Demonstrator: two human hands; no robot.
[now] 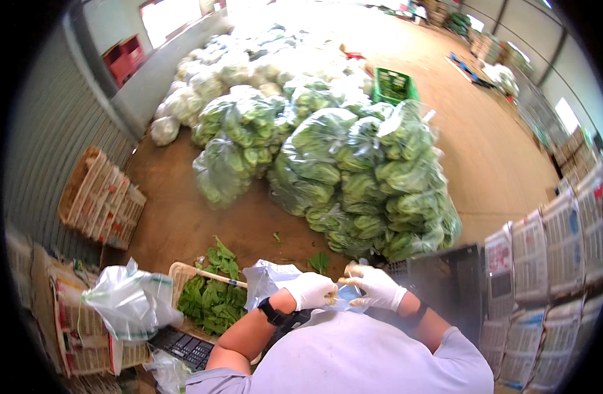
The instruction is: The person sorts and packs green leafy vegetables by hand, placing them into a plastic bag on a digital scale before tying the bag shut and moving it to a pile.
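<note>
Both my hands wear white gloves and meet close in front of my body. My left hand [311, 290] pinches pale translucent plastic, seemingly part of a plastic bag [269, 276]. Just to its right, my right hand [378, 289] curls its fingers around the bluish plastic beside a thin pale strand; its exact grip is unclear. My torso hides the lower part of the bag. At my left stands a woven basket [179, 271] of loose leafy greens [210, 301], with a pale handle or rod [222, 279] across it.
Clear bags of leafy heads [326, 162] are heaped ahead, before pale bagged produce [203, 93] and a green crate [396, 83]. Left are stacked baskets [102, 202] and a filled white plastic bag [131, 300]. A dark panel [429, 285] and stacked crates [533, 261] stand right.
</note>
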